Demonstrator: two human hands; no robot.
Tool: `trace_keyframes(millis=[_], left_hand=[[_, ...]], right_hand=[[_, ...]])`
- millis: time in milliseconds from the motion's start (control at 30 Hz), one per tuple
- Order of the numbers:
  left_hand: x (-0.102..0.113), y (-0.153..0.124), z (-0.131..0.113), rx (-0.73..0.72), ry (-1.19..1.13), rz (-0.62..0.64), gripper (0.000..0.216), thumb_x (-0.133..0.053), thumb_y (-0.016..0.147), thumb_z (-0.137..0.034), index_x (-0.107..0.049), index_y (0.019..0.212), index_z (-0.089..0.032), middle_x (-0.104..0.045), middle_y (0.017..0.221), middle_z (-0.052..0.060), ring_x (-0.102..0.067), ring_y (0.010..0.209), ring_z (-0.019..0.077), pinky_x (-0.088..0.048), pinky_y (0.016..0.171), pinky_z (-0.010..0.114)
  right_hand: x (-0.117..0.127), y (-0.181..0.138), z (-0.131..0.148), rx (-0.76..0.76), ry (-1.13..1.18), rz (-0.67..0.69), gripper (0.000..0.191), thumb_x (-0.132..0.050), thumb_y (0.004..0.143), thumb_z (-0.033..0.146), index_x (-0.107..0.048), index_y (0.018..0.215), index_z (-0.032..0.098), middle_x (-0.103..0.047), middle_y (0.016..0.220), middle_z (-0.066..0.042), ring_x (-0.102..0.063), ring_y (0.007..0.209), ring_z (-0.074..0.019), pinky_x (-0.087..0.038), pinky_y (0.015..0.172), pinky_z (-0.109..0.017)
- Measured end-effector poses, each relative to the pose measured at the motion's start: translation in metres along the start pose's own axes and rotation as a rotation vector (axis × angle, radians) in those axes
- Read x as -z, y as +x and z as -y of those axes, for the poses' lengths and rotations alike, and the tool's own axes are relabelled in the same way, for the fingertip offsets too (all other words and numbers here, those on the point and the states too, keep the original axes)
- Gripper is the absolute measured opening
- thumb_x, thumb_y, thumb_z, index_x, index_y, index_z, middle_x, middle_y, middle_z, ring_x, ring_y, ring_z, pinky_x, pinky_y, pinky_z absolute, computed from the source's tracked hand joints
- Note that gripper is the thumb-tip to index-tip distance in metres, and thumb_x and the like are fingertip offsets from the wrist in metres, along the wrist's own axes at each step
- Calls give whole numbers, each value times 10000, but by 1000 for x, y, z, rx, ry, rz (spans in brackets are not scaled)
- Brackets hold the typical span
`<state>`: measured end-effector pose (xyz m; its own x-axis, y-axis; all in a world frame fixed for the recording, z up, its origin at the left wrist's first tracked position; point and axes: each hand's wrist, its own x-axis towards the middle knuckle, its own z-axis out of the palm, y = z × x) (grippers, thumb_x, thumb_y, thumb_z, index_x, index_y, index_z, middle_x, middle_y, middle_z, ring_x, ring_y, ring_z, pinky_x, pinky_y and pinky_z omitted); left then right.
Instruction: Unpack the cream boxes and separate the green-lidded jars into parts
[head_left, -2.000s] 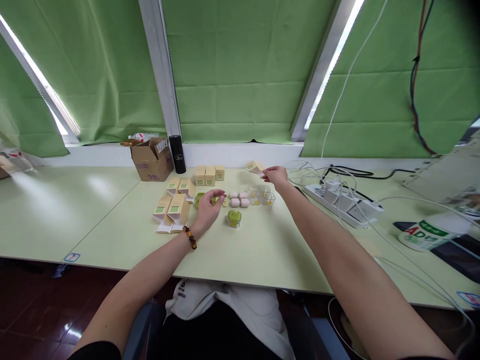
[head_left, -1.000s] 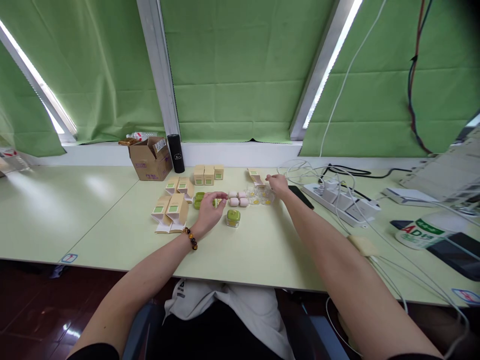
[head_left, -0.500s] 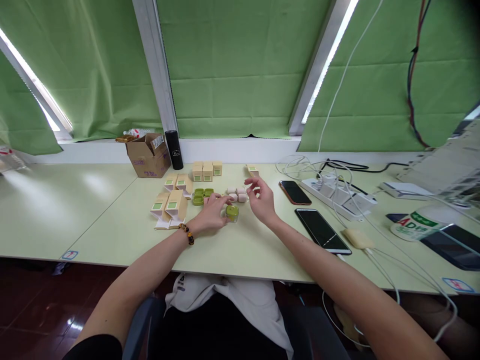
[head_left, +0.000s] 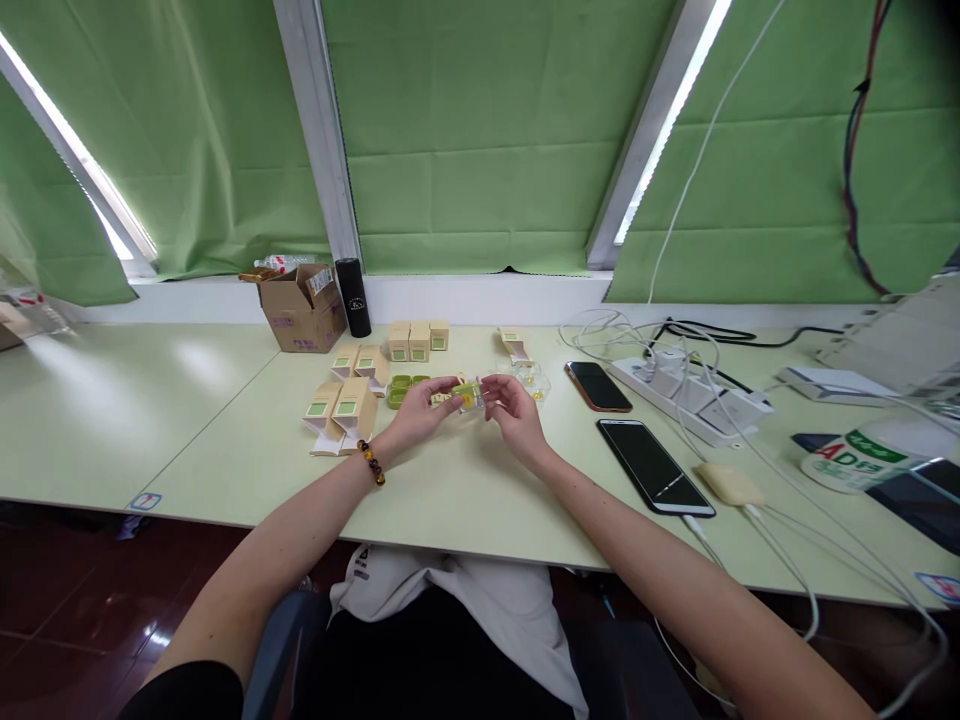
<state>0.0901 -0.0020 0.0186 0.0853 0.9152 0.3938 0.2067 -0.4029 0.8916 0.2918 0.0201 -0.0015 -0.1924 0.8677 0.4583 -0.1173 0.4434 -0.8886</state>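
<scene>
My left hand (head_left: 420,412) and my right hand (head_left: 512,412) meet over the middle of the pale green table (head_left: 225,420). Between their fingertips they hold a small clear jar with a green lid (head_left: 468,394), lifted just off the table. My left wrist wears a bead bracelet (head_left: 370,462). Loose green lids (head_left: 401,388) lie just left of the hands. Small clear jars with yellow contents (head_left: 534,381) stand just right of them. Tan cartons with green labels lie open at the left (head_left: 341,405), and closed ones (head_left: 417,340) stand behind.
A brown cardboard box (head_left: 300,308) and a black cylinder (head_left: 352,297) stand by the window sill. Two phones (head_left: 651,465) (head_left: 598,386) lie to the right, beside a white power strip (head_left: 694,395) with tangled cables. A white tub (head_left: 855,458) sits far right.
My right hand let go of a tan carton at the back and came in to the middle. My left hand picked up the green-lidded jar, and both hands now hold it.
</scene>
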Motion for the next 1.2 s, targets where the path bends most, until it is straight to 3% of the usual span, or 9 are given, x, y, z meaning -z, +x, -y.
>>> trace_keyframes(millis=[133,233,467,667,800,1000,1200], left_hand=[[-1,-1,1,-1,-52,-83,492,-860,810,-491,-774,1190,-191,-750,1240,138,-692,1106,274,-543,976,403],[-4,-4,0,-17,-9,-152,429,-863,815,-436,-779,1165,-203,-752,1234,126,-681,1140,275,-517,1023,410],[-8,-8,-9,-58,90,-181,409,-901,752,-339,-760,1108,-197,-743,1192,110,-657,1128,265,-503,988,387],[-5,-13,-10,-130,89,-102,388,-746,919,-408,-695,1249,-210,-729,1234,111,-645,1169,261,-458,933,359],[-2,-17,-13,-207,120,-92,358,-719,943,-386,-688,1262,-228,-711,1286,107,-621,1198,268,-457,934,370],[-4,-20,-20,-460,262,-161,265,-770,903,-241,-731,1165,-248,-739,1197,88,-592,1192,265,-476,1039,431],[-10,-22,-16,-575,181,-141,206,-664,949,-147,-705,1134,-228,-738,1136,99,-689,1047,216,-589,835,353]], right_hand=[[-5,-4,7,-127,239,126,374,-726,856,498,-618,1129,267,-695,1048,-41,-702,840,-209,-566,654,-347],[-8,-7,12,-109,267,149,456,-787,832,559,-637,1143,262,-706,1068,-50,-707,851,-207,-580,655,-343],[-13,-7,12,-70,223,174,579,-945,695,454,-667,1165,259,-716,1181,-69,-686,937,-206,-626,715,-343],[-10,-7,10,-134,262,168,627,-971,646,409,-671,1178,268,-723,1241,-69,-698,1079,-248,-641,904,-422],[-8,-6,9,-99,158,115,607,-962,641,377,-655,1154,277,-713,1188,-58,-691,1061,-241,-622,886,-402],[-7,-10,15,238,-236,1,427,-806,797,243,-637,1187,282,-614,1220,-64,-629,1020,-223,-578,860,-402],[-1,-13,16,751,-548,-45,441,-583,860,43,-610,1225,289,-510,1196,-94,-584,1108,-265,-574,890,-455]])
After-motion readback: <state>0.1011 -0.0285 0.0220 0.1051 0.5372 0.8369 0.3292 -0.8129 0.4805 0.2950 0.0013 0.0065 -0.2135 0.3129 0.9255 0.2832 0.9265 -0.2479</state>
